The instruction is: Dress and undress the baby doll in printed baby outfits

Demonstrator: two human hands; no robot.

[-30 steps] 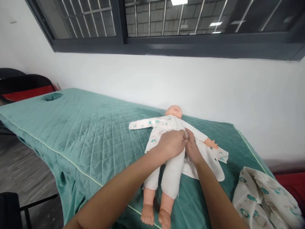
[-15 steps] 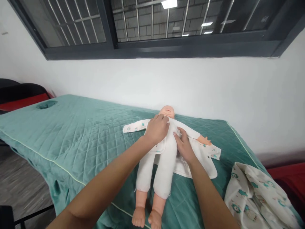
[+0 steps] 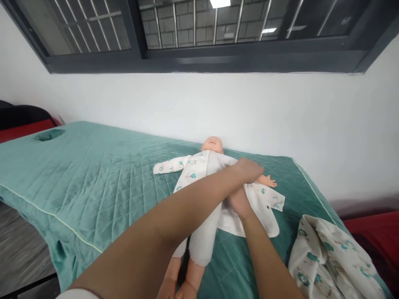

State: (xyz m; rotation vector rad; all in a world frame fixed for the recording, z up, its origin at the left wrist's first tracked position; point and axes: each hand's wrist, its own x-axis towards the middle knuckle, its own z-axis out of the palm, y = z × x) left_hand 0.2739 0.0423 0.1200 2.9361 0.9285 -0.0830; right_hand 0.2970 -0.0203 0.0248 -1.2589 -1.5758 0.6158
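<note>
The doll [image 3: 205, 238] lies face-up — white-bodied, its printed jacket [image 3: 192, 170] open.

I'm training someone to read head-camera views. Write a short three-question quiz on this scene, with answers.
1. True or false: the person's bare left hand and bare right hand are wide apart, at opposite sides of the picture.

2. Multiple choice: which of the person's hands is nearer the pink plastic hand of the white-bodied doll?
A) Left
B) Right
C) Both equally near

3. Short answer: in which corner of the picture is the bunched white cloth with green print?

Key:
1. False; they overlap in this view.
2. A
3. Lower right
</note>
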